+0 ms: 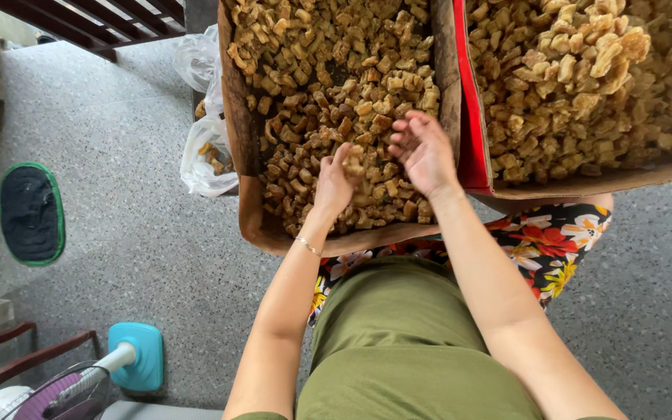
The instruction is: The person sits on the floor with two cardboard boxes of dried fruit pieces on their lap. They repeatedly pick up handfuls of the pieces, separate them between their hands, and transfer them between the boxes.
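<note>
Both hands work over the left box (252, 210) of brown chunks (328, 85). Left hand (336, 183) is curled, pinching one chunk (354, 162) in its fingertips. Right hand (423, 152) is half open, palm up, holding nothing clear. Second box (585, 187) sits just right; plastic bags (204, 148) lie on the floor (118, 233).

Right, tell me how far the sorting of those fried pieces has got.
Done: a plastic bag on the floor already holds a few pieces. In hand: the left hand grips a piece over the cardboard box, with the right hand open beside it. Left: that box is full of pieces, and the second box to the right is heaped too, so most seems ahead.
</note>
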